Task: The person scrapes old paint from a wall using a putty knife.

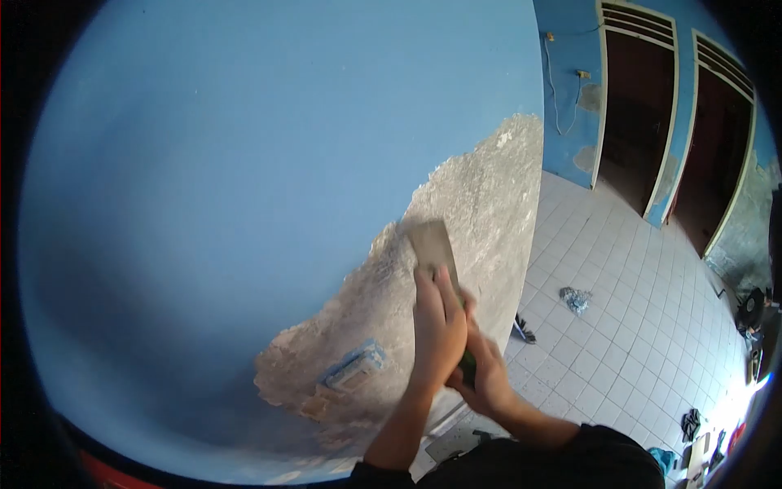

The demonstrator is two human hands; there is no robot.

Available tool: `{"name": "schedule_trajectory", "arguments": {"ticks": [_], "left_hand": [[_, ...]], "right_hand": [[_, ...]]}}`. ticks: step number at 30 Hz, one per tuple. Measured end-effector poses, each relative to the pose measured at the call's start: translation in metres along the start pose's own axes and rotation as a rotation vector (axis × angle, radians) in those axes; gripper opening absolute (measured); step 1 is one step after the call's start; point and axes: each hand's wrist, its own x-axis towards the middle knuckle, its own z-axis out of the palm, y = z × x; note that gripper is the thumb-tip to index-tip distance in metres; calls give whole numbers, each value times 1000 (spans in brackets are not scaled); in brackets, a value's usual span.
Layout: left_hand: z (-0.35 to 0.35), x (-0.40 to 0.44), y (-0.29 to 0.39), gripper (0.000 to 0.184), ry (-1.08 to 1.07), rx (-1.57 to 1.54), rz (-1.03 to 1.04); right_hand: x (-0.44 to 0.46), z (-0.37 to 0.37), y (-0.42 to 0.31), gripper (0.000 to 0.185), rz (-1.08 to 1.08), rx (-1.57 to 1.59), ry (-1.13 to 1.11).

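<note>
A flat grey scraper point(430, 242) has its blade against the wall, near the edge where the blue paint point(269, 163) meets the bare rough plaster point(489, 187). My left hand point(440, 326) is closed on it, its fingers lying along the blade. Below and to the right, my right hand point(486, 375) wraps round the dark green handle. Lower on the bare plaster is a wall box point(356, 367) with some blue paint on it.
To the right lies a white tiled floor point(603, 310) with a small pile of debris point(575, 299). Two doorways point(638, 106) stand beyond. A dark brush-like object point(524, 328) is by the wall's edge. A fan-like object point(751, 308) and other items line the far right.
</note>
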Motion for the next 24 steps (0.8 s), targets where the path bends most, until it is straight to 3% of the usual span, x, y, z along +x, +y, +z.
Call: {"name": "schedule_trajectory", "arguments": {"ticks": [3,5,7,11,12,13,16,17,19,20,22,24], "left_hand": [[-3,-6,-8,23,66,24,47],[-3,18,-4,22,90,95,115],[1,35,6,21,92,151,177],[5,15,17,20,12,183,122],[5,5,13,20,31,218,127],[4,-8,9,22,20,131,6],[-4,-7,1,22,109,120,1],[-10,7,2,23,46,181,49],[-13,13,13,23,-38,177,-13],[-13,17,18,22,-108,172,-67],[-8,7,11,22,-47,193,-15],[-4,-7,8,22,-6,147,75]], "right_hand": [[7,-30,28,52,-202,-115,-148],[26,-9,20,38,-307,-325,-73],[44,-5,-5,35,124,308,-241],[25,-4,-12,31,70,324,-261],[12,-3,-7,31,125,292,-153],[-1,-1,-4,32,182,259,-46],[-4,6,0,28,280,306,-25],[1,9,3,28,280,315,-15],[16,11,2,26,139,445,-235],[20,9,0,26,133,439,-241],[14,2,5,26,186,440,-173],[-8,5,-2,29,71,1,-114]]}}
